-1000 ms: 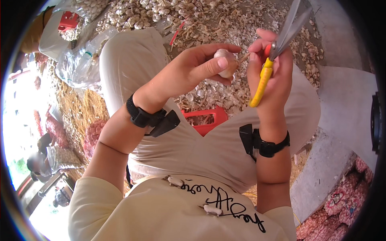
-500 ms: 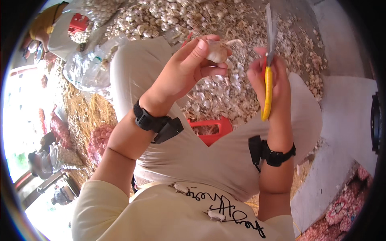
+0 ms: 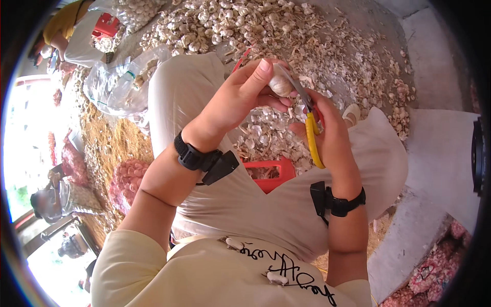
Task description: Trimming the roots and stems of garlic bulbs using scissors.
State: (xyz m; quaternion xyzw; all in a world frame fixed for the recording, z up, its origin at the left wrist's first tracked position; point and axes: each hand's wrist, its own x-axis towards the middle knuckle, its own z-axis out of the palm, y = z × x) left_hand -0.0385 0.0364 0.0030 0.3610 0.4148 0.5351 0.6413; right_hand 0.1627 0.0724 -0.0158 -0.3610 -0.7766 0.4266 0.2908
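Note:
A whitish garlic bulb (image 3: 280, 85) is held in my left hand (image 3: 245, 89), its thumb and fingers closed around it. My right hand (image 3: 331, 128) grips scissors (image 3: 312, 135) with yellow and red handles. The metal blades lie against the bulb's right side, by its stem end; whether they have cut into it I cannot tell. Below both hands, between my knees, loose garlic skins and trimmings (image 3: 266, 135) are heaped. A red plastic rim with a handle slot (image 3: 273, 176) shows at my lap.
A large pile of garlic bulbs (image 3: 204, 25) spreads ahead. Clear plastic bags (image 3: 115, 84) lie left of my knee, and a pink mesh sack (image 3: 128, 184) sits farther back. Another person (image 3: 61, 36) is at the far left. Pink sacks (image 3: 434, 271) stand behind on the right.
My right hand has moved left, bringing the scissors from upright and apart to against the garlic bulb. My left hand, still holding the bulb, has shifted slightly down and right.

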